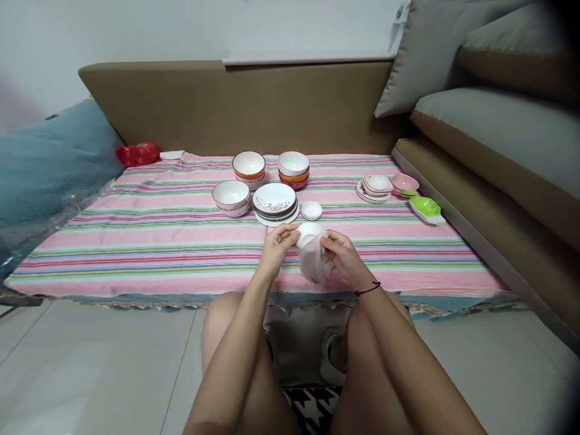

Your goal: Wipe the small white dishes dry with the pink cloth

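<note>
Over the near edge of the striped cloth I hold a small white dish (309,229) in front of me. My left hand (276,246) pinches the dish's left rim between thumb and fingers. A thin pale pink cloth (312,261) hangs over the dish's near side. My right hand (343,252), with a dark cord at the wrist, is closed on this cloth and presses it against the right side of the dish. Just beyond stand a few small white dishes (312,209) stacked together and a stack of patterned plates (274,199).
Bowls stand behind and left: a white bowl (231,196), a dark-rimmed stack (249,166) and an orange-and-white stack (293,168). At right are small plates (375,186), a pink bowl (405,183) and a green leaf-shaped dish (426,209). A red bundle (139,153) lies far left.
</note>
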A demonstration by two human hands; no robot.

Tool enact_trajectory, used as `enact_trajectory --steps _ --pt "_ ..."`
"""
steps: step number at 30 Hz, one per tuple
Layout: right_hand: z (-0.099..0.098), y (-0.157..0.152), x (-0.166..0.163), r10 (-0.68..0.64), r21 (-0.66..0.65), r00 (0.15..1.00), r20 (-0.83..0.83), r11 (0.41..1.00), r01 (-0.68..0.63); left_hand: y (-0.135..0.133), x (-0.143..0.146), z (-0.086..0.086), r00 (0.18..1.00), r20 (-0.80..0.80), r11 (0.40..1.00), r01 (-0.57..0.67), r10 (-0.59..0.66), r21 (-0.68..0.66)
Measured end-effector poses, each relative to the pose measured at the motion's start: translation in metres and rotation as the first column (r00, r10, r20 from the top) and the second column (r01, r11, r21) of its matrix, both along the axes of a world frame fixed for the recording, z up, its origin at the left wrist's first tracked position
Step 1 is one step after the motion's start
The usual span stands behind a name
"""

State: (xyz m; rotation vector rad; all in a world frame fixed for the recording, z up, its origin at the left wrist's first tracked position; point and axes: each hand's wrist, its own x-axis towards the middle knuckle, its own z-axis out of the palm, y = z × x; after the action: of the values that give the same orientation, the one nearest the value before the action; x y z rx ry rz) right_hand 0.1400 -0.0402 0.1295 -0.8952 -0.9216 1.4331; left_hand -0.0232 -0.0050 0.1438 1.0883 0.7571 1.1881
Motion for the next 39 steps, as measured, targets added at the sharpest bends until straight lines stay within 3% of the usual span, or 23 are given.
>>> enact_trajectory --steps 14,30,34,39 --pt "-0.0014 0.0023 -0.0004 0.011 -0.006 0.999 0.046 1.0 -0.011 0.0028 -0.0027 0.0001 1.0 0.024 1.0 0.018 -0.018 -0.025" --pt "-0.0012 -0.0004 -0.0017 0.046 0.005 0.962 0.269 0.999 -0.049 -0.0027 -0.004 0.0078 0.942 -0.317 0.988 0.142 -0.115 0.065" --pt "-0.0018 0.002 -0.002 0.04 0.022 0.971 0.238 0.999 -0.047 -0.0032 -0.0019 0.006 0.963 -0.255 0.995 0.097 -0.088 0.024" --pt "0.0015 0.0043 -0.003 0.013 0.012 0.991 0.133 1.0 -0.015 -0.0024 0.0018 -0.0003 0.998 -0.041 0.994 0.038 -0.043 -0.101"
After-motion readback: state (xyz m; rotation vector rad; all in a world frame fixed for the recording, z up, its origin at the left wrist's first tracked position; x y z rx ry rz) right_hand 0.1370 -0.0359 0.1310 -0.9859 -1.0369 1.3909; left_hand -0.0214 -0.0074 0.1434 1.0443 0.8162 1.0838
